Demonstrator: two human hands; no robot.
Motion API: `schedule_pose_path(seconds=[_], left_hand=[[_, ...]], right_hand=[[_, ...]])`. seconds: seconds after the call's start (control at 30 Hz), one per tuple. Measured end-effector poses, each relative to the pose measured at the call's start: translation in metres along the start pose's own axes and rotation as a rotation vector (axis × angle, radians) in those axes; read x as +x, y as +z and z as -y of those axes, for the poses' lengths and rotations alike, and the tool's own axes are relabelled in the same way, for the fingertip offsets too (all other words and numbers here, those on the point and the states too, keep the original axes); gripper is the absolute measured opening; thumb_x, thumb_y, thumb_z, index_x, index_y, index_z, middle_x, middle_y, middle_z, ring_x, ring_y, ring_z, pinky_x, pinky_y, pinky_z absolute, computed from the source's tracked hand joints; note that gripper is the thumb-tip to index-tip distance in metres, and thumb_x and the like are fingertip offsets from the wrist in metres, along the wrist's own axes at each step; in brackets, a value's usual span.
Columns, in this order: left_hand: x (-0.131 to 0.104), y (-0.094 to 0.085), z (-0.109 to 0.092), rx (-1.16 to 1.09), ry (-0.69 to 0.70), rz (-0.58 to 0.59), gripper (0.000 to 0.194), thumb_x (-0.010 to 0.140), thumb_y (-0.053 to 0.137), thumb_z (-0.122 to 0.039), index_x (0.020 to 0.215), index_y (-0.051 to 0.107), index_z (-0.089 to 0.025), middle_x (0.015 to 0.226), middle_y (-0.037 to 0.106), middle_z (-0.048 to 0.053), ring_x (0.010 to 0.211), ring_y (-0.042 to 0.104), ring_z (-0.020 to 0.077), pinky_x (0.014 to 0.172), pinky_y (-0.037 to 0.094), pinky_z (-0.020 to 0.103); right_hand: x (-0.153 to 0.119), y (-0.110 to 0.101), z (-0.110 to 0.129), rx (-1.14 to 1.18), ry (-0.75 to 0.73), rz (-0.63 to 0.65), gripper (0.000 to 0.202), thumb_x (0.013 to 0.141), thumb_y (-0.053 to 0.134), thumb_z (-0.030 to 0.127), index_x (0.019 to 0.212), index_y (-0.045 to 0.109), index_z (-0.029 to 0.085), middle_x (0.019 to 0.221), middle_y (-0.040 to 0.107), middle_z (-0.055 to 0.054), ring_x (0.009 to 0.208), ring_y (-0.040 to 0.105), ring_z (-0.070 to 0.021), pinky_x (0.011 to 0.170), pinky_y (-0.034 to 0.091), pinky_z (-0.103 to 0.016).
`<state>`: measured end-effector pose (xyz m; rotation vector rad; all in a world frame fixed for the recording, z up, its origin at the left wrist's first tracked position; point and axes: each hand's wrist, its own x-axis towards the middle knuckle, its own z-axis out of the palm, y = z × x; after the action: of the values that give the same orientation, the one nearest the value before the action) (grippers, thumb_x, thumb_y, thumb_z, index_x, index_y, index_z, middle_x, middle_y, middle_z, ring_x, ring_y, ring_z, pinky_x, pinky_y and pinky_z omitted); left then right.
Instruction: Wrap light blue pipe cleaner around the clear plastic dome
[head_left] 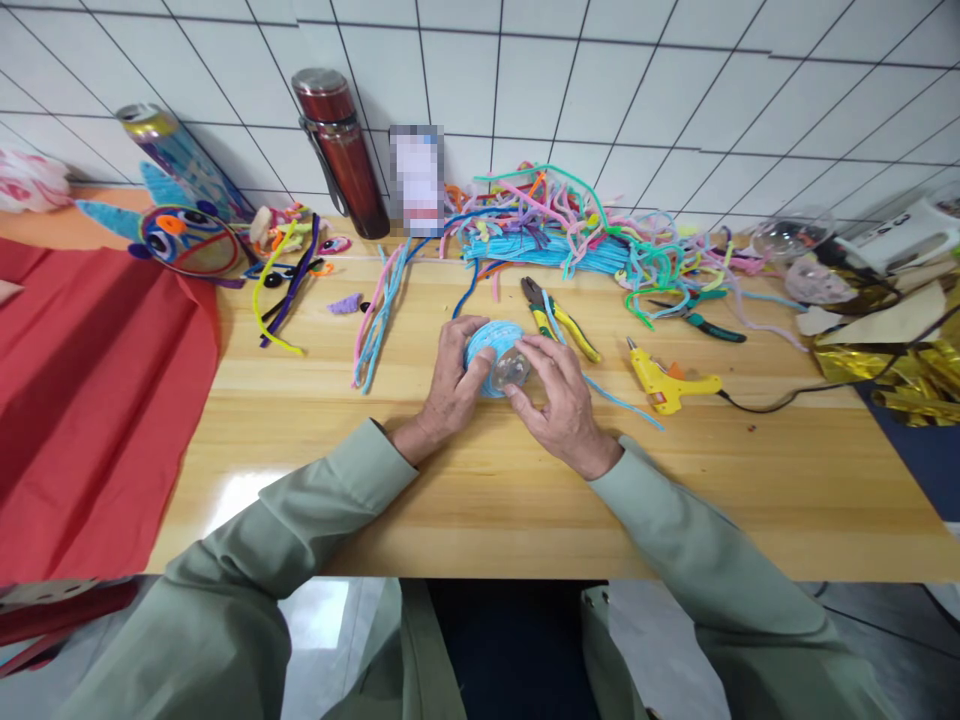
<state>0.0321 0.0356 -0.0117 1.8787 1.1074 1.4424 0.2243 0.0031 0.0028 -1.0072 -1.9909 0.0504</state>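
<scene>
A clear round ball, partly wrapped in light blue pipe cleaner, is held between both hands above the wooden table. My left hand grips its left side, with the thumb across the blue wrapping. On the right side, the fingers and thumb of my right hand press on the clear part and the edge of the wrapping. A loose light blue strand trails on the table to the right of my right hand. The ball's underside is hidden.
Yellow-handled pliers lie behind my right hand, and a yellow glue gun with a black cord is to the right. Colourful pipe cleaners pile along the wall beside a red thermos. Red cloth covers the left.
</scene>
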Motion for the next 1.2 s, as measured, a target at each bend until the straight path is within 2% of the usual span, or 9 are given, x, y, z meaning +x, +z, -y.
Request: schedule_pose_path(seconds=[0.07,0.27,0.47,0.63,0.7,0.87,1.0,1.2], left_hand=[[0.0003,-0.0001,-0.0011,-0.019,-0.023,0.004,0.045,0.111,0.044,-0.062,0.134,0.056,-0.024,0.131,0.063,0.011,0.127,0.062,0.0262,0.114,0.053,0.047],[0.0023,-0.0003,-0.0032,-0.024,-0.077,0.010,0.044,0.106,0.058,-0.061,0.131,0.056,-0.024,0.127,0.066,0.009,0.119,0.065,0.0250,0.107,0.056,0.044],[0.0015,-0.0016,-0.0047,-0.017,-0.092,0.001,0.037,0.108,0.057,-0.053,0.129,0.055,-0.024,0.127,0.065,0.009,0.119,0.065,0.0238,0.106,0.057,0.043],[0.0024,-0.0009,-0.0030,-0.030,-0.101,0.009,0.042,0.108,0.055,-0.059,0.130,0.055,-0.023,0.128,0.065,0.009,0.120,0.065,0.0240,0.108,0.056,0.043],[0.0034,-0.0013,-0.0033,-0.041,-0.104,0.014,0.046,0.108,0.053,-0.063,0.130,0.056,-0.023,0.127,0.066,0.009,0.119,0.065,0.0244,0.108,0.056,0.044],[0.0046,-0.0027,-0.0058,-0.069,-0.077,0.033,0.052,0.112,0.032,-0.066,0.129,0.058,-0.023,0.128,0.067,0.011,0.123,0.065,0.0267,0.110,0.055,0.048],[0.0039,-0.0001,-0.0043,-0.103,-0.043,0.021,0.056,0.112,0.028,-0.068,0.130,0.058,-0.025,0.131,0.067,0.012,0.125,0.065,0.0272,0.112,0.055,0.049],[0.0028,0.0036,-0.0008,-0.114,0.052,0.035,0.051,0.114,0.028,-0.056,0.140,0.054,-0.022,0.141,0.063,0.014,0.137,0.058,0.0283,0.121,0.048,0.051]], right_hand=[[-0.0003,0.0001,0.0001,-0.005,0.004,0.009,0.057,0.104,0.065,0.030,0.159,0.052,0.027,0.145,0.068,-0.016,0.134,0.067,-0.0355,0.113,0.057,-0.062],[0.0007,0.0005,0.0013,-0.018,-0.031,-0.017,0.056,0.104,0.066,0.028,0.158,0.054,0.027,0.142,0.070,-0.015,0.132,0.068,-0.0345,0.113,0.056,-0.060],[0.0001,-0.0011,0.0018,0.020,-0.035,0.000,0.059,0.104,0.066,0.027,0.161,0.051,0.024,0.145,0.069,-0.017,0.135,0.067,-0.0342,0.114,0.057,-0.058],[0.0007,-0.0025,0.0014,0.004,-0.025,0.006,0.058,0.104,0.065,0.027,0.160,0.051,0.026,0.145,0.069,-0.016,0.136,0.067,-0.0338,0.114,0.057,-0.059],[0.0009,-0.0023,0.0009,-0.012,-0.022,0.009,0.057,0.103,0.066,0.028,0.158,0.052,0.026,0.145,0.068,-0.016,0.135,0.067,-0.0342,0.113,0.058,-0.060],[-0.0006,-0.0014,-0.0015,-0.026,0.020,0.023,0.057,0.101,0.069,0.030,0.156,0.053,0.027,0.143,0.068,-0.015,0.134,0.067,-0.0364,0.114,0.057,-0.064],[-0.0015,-0.0017,-0.0034,-0.036,0.024,0.019,0.060,0.100,0.070,0.032,0.157,0.052,0.027,0.146,0.066,-0.016,0.136,0.066,-0.0370,0.116,0.056,-0.066],[-0.0009,-0.0040,-0.0070,-0.075,0.031,0.009,0.054,0.102,0.068,0.035,0.153,0.055,0.027,0.142,0.068,-0.016,0.135,0.067,-0.0349,0.111,0.060,-0.065]])
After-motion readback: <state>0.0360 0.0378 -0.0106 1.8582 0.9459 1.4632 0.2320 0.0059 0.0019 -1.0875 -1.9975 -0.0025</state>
